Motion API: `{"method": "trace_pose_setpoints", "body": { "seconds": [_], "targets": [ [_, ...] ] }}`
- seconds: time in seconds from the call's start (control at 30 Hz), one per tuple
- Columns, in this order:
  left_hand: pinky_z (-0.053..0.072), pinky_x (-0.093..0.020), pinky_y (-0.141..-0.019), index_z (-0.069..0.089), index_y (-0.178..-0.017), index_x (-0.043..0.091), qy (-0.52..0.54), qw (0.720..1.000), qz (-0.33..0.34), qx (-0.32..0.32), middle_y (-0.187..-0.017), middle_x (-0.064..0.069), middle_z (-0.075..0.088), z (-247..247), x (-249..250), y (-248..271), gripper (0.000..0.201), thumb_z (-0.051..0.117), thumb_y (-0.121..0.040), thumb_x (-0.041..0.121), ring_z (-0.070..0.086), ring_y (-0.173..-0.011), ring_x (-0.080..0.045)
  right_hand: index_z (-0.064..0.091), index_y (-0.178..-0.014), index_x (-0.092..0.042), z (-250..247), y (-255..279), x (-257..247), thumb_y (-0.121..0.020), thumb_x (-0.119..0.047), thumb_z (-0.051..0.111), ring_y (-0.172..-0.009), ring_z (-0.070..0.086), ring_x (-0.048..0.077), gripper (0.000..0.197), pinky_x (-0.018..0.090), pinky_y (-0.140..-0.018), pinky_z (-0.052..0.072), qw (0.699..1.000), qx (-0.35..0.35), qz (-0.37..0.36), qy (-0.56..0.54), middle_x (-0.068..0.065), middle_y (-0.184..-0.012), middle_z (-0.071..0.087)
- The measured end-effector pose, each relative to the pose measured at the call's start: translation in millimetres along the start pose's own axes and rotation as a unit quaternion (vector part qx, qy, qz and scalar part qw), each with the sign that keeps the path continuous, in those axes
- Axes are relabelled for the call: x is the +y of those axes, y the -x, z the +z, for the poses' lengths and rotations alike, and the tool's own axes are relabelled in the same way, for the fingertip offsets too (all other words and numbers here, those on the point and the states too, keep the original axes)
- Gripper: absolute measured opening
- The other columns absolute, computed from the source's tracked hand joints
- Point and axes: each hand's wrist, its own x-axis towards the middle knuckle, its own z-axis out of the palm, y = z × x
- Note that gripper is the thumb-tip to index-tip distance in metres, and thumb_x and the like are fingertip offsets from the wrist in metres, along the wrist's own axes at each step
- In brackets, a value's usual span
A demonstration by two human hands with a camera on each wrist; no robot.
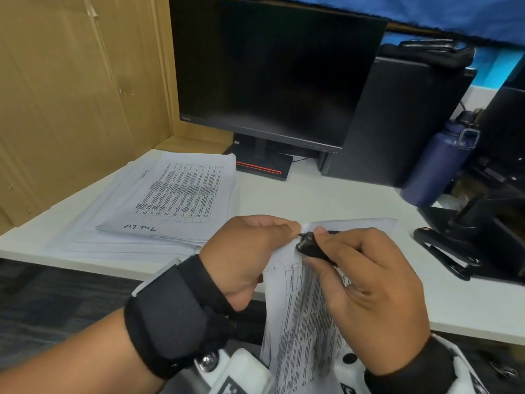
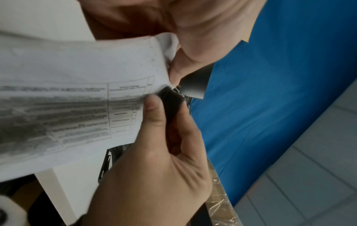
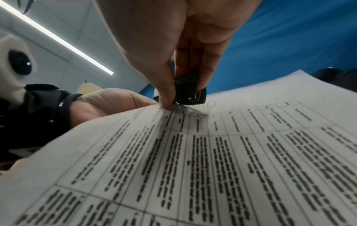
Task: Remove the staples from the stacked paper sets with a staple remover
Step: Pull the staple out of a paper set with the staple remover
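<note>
My left hand [image 1: 279,228] pinches the top corner of a stapled paper set [image 1: 306,322] printed with tables, holding it lifted off the desk edge. My right hand [image 1: 318,246] grips a small black staple remover [image 1: 304,245] between thumb and fingers, its tip against that corner beside my left fingertips. In the left wrist view the remover [image 2: 172,100] meets the paper's [image 2: 67,91] corner. The right wrist view shows the remover [image 3: 190,90] pressed on the sheet's [image 3: 212,152] top edge. The staple itself is too small to make out.
A thick stack of paper sets [image 1: 170,200] lies on the white desk [image 1: 312,194] at the left. A black stapler [image 1: 443,251] lies at the right, with a blue bottle [image 1: 434,166] behind. A monitor [image 1: 270,75] and a cardboard wall [image 1: 71,95] stand behind.
</note>
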Motion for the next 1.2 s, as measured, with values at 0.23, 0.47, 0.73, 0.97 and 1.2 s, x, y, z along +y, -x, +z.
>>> {"method": "trace_pose_setpoints", "body": {
  "seconds": [0.23, 0.47, 0.73, 0.97, 1.2],
  "targets": [
    [0.053, -0.032, -0.077, 0.079, -0.095, 0.009, -0.08, 0.994, 0.058, -0.051, -0.084, -0.011, 0.075, -6, -1, -3, 0.01, 0.069, -0.094, 0.009, 0.067, -0.077, -0.023, 0.076, -0.115, -0.026, -4, -6, 12, -0.085, -0.028, 0.079, -0.092, 0.064, 0.005, 0.03, 0.019, -0.081, 0.05, 0.986, -0.058, 0.12, -0.098, -0.012, -0.098, 0.069],
    [0.057, -0.035, -0.078, 0.081, -0.085, 0.018, -0.145, 0.982, 0.11, -0.044, -0.086, -0.008, 0.081, -9, -7, -9, 0.01, 0.076, -0.091, 0.012, 0.072, -0.077, -0.019, 0.069, -0.125, -0.033, -4, -5, 6, -0.089, -0.029, 0.065, -0.1, 0.063, 0.003, 0.036, 0.019, -0.081, 0.053, 0.983, -0.126, 0.099, -0.09, -0.017, -0.109, 0.059],
    [0.053, -0.031, -0.068, 0.082, -0.079, 0.027, -0.167, 0.98, 0.105, -0.008, -0.081, -0.004, 0.081, -26, -2, -22, 0.023, 0.071, -0.095, 0.014, 0.073, -0.071, -0.019, 0.065, -0.126, -0.031, -11, -11, 38, -0.086, -0.022, 0.066, -0.096, 0.06, 0.005, 0.041, 0.02, -0.081, 0.048, 0.981, -0.119, 0.153, 0.021, -0.012, -0.108, 0.063],
    [0.053, -0.04, -0.079, 0.079, -0.1, 0.007, -0.063, 0.998, 0.029, 0.005, -0.105, -0.029, 0.076, -41, 13, -38, 0.014, 0.066, -0.097, 0.012, 0.069, -0.085, -0.035, 0.062, -0.097, -0.028, -39, -2, 161, -0.084, -0.02, 0.07, -0.089, 0.066, 0.019, 0.017, 0.034, -0.084, 0.053, 0.848, -0.268, 0.435, 0.139, -0.004, -0.097, 0.069],
    [0.062, -0.041, -0.076, 0.074, -0.116, -0.002, -0.003, 1.0, -0.018, -0.017, -0.108, -0.025, 0.078, -40, 15, -37, 0.028, 0.069, -0.091, 0.01, 0.073, -0.094, -0.037, 0.061, -0.09, -0.028, -54, 4, 183, -0.085, -0.027, 0.07, -0.086, 0.063, 0.019, 0.011, 0.032, -0.084, 0.049, 0.814, -0.327, 0.432, 0.21, -0.008, -0.103, 0.064]
  ]
}}
